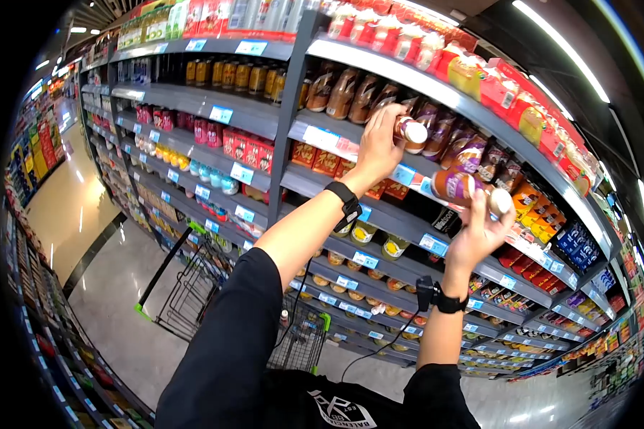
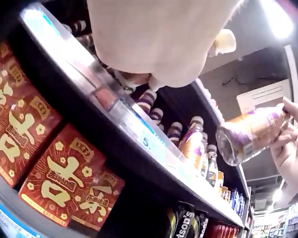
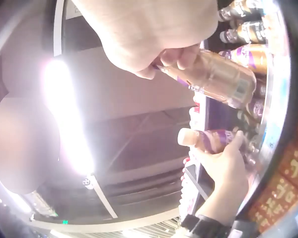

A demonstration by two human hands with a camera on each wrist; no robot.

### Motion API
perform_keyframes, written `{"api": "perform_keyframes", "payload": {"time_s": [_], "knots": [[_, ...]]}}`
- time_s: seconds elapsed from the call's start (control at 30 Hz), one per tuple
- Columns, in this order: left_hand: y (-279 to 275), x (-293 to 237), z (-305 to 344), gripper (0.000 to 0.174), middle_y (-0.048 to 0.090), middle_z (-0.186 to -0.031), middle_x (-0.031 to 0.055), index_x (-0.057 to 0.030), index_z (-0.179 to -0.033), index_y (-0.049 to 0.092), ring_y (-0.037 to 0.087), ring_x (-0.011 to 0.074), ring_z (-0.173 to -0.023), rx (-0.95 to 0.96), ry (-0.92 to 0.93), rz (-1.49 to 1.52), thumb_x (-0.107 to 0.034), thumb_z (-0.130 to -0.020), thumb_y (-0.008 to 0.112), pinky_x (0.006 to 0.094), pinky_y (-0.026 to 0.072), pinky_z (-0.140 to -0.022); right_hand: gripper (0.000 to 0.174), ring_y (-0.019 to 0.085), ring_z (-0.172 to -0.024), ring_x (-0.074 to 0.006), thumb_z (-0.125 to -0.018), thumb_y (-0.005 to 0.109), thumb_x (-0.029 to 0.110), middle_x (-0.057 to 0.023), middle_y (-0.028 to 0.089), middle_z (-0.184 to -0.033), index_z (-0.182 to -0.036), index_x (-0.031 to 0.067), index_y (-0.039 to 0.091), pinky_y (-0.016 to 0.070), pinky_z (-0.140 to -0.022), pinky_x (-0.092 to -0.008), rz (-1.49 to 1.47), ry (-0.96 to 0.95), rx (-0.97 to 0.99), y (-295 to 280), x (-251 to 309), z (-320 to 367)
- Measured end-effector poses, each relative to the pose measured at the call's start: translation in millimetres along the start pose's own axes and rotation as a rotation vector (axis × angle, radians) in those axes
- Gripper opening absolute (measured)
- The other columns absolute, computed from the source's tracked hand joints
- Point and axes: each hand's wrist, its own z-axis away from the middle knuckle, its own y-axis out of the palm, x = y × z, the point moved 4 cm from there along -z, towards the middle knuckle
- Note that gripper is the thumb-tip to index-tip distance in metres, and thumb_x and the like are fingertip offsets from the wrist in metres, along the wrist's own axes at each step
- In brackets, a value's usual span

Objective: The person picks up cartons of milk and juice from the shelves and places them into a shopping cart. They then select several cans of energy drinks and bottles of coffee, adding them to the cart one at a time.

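With its cap towards me, a white-capped drink bottle point(image 1: 412, 133) with a purple label is gripped by my left hand point(image 1: 381, 146) at the front edge of the drinks shelf. My right hand point(image 1: 474, 239) holds another white-capped bottle point(image 1: 454, 186), its label orange and purple, lying tilted in front of the shelf with its base pointing left. The right wrist view shows the left hand's fingers point(image 3: 231, 161) wrapped round the first bottle's label. Behind both hands, similar purple-labelled bottles point(image 1: 469, 154) stand in rows on the shelf, with brown bottles point(image 1: 343, 93) to their left.
Red boxes point(image 2: 59, 173) fill the shelf below. A lit shelf edge point(image 1: 379, 63) runs above the bottles, with red packs point(image 1: 465, 71) on top. Below my arms stands a shopping cart point(image 1: 304, 336) with a green-tipped handle; shelving point(image 1: 43, 343) lines the aisle's left side.
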Motion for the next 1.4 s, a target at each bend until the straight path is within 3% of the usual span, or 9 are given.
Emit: {"api": "perform_keyframes", "payload": {"time_s": [0.17, 0.37, 0.4, 0.53, 0.67, 0.77, 0.9, 1.23, 1.4], "knots": [[-93.4, -40.3, 41.2, 0.038, 0.071, -0.116, 0.0109, -0.0091, -0.107, 0.063, 0.065, 0.0366, -0.117, 0.028, 0.262, -0.131, -0.002, -0.073, 0.08, 0.0473, 0.0493, -0.101, 0.029, 0.067, -0.098, -0.0147, -0.097, 0.07, -0.002, -0.0084, 0.067, -0.107, -0.123, -0.0004, 0.057, 0.0605, -0.087, -0.0313, 0.004, 0.09, -0.057, -36.6, -2.4, 74.1], [-245.6, -27.0, 272.6, 0.033, 0.07, -0.108, 0.0058, -0.0138, -0.102, 0.066, 0.064, 0.0309, -0.114, 0.667, -0.323, -0.297, -0.009, -0.072, 0.079, 0.0466, 0.0472, -0.101, 0.03, 0.064, -0.094, -0.013, -0.082, 0.087, 0.002, -0.0064, 0.058, -0.114, -0.107, -0.0024, 0.071, 0.0536, -0.081, -0.026, 0.486, 0.581, 0.393, -83.1, -79.2, 252.7], [-280.6, -21.4, 323.5, 0.034, 0.07, -0.107, 0.0047, -0.0153, -0.102, 0.066, 0.063, 0.0301, -0.114, 0.811, -0.451, -0.356, -0.007, -0.071, 0.078, 0.0466, 0.0469, -0.1, 0.029, 0.062, -0.089, -0.0127, -0.082, 0.089, 0.006, -0.0058, 0.06, -0.106, -0.104, -0.0029, 0.072, 0.0521, -0.076, -0.027, 0.588, 0.451, 0.473, -90.4, -94.6, 286.2], [-422.2, -66.0, 472.3, 0.043, 0.071, -0.109, 0.0052, -0.0173, -0.105, 0.066, 0.061, 0.0326, -0.113, 1.143, -0.992, -0.598, 0.001, -0.066, 0.071, 0.0465, 0.0471, -0.093, 0.031, 0.055, -0.071, -0.0121, -0.081, 0.09, 0.014, -0.0028, 0.06, -0.08, -0.1, -0.0031, 0.073, 0.0451, -0.061, -0.0281, 0.685, 0.674, 0.789, -90.4, -121.5, 391.3], [-511.6, -147.3, 546.1, 0.042, 0.072, -0.103, 0.0094, -0.0158, -0.106, 0.067, 0.064, 0.0368, -0.107, 1.036, -1.407, -0.783, -0.001, -0.067, 0.07, 0.0488, 0.0489, -0.09, 0.029, 0.07, -0.075, -0.0216, -0.082, 0.088, 0.023, -0.0108, 0.073, -0.091, -0.1, 0.0052, 0.074, 0.0547, -0.067, -0.0344, 0.628, 0.875, 1.032, -99.2, -162.0, 496.2], [-537.9, -196.0, 574.1, 0.039, 0.073, -0.1, 0.015, -0.0116, -0.106, 0.069, 0.067, 0.043, -0.101, 0.885, -1.625, -0.857, 0.0, -0.069, 0.071, 0.0505, 0.0526, -0.087, 0.036, 0.07, -0.086, -0.0384, -0.082, 0.081, 0.032, -0.014, 0.074, -0.095, -0.11, 0.0143, 0.067, 0.055, -0.073, -0.0474, 0.755, 1.008, 1.285, -100.2, -184.2, 566.7], [-558.1, -249.5, 608.3, 0.035, 0.073, -0.104, 0.0208, -0.0084, -0.107, 0.069, 0.067, 0.0464, -0.1, 0.674, -1.86, -0.854, -0.007, -0.073, 0.077, 0.0521, 0.0547, -0.084, 0.036, 0.068, -0.09, -0.0453, -0.082, 0.078, 0.028, -0.0196, 0.073, -0.096, -0.109, 0.0116, 0.06, 0.0529, -0.074, -0.0539, 0.805, 1.169, 1.421, -108.6, -222.9, 667.1], [-564.9, -270.5, 586.4, 0.058, 0.07, -0.112, 0.0209, -0.0076, -0.122, 0.062, 0.065, 0.0449, -0.109, 0.783, -2.064, -0.909, -0.008, -0.068, 0.082, 0.0496, 0.0533, -0.092, 0.043, 0.07, -0.101, -0.0422, -0.088, 0.076, 0.035, -0.0182, 0.074, -0.11, -0.121, 0.0108, 0.063, 0.0556, -0.084, -0.0503, 0.891, 1.358, 1.651, -135.9, -277.2, 836.7], [-563.0, -229.0, 585.9, 0.069, 0.069, -0.117, 0.021, -0.0066, -0.128, 0.059, 0.062, 0.0455, -0.111, 0.748, -2.027, -0.742, -0.009, -0.064, 0.084, 0.0504, 0.051, -0.097, 0.04, 0.071, -0.102, -0.0373, -0.093, 0.072, 0.034, -0.0156, 0.075, -0.111, -0.124, 0.0094, 0.07, 0.0561, -0.084, -0.0464, 0.63, 1.525, 1.771, -141.5, -266.4, 833.4]]}}
